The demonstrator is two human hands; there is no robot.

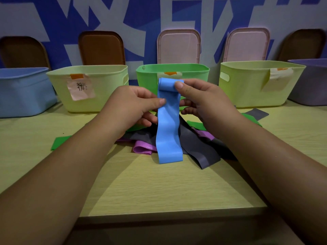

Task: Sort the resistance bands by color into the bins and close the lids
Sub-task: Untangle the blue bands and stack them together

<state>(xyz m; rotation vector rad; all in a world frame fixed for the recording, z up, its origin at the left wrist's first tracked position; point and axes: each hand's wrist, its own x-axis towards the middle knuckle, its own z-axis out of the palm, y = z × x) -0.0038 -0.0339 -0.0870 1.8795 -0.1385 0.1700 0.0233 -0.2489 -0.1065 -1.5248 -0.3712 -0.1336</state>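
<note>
Early sorting: flat blue rubber band pinched in left hand and right hand, mixed bands heaped beneath, plastic bins at 12 o'clock unlidded.

a pale wood-grain table, near edge in view. the green bin stands at the back, in the middle. just left of it is a yellow bin, and further left a blue bin. just right of the green bin is a second yellow bin, then a purple bin at the frame's edge. all five are open-topped. in front of the green bin lies a loose, overlapping heap: dark grey bands, a purple band, a green band. a second green band lies flat front-left of the green bin, and a grey band lies front-right.
</note>
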